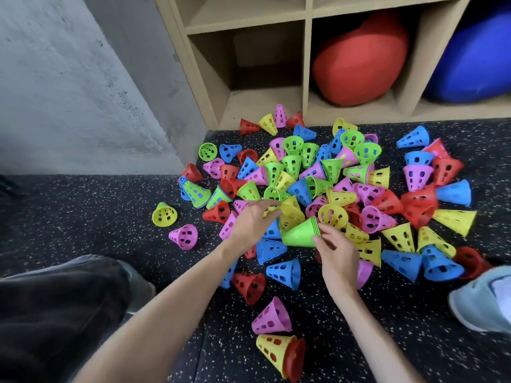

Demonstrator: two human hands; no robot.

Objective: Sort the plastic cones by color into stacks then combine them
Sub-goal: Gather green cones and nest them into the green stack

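The right hand [336, 251] pinches the rim of a nested green stack [300, 233], held over the near middle of the cone pile [318, 183] on the floor [83, 217]. The left hand [253, 221], fingers extended and holding nothing, reaches toward a green cone [249, 190]. The thin pinch could let the stack slip or fan apart.

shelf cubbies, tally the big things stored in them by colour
big red thing: 1
big blue thing: 1
total: 2
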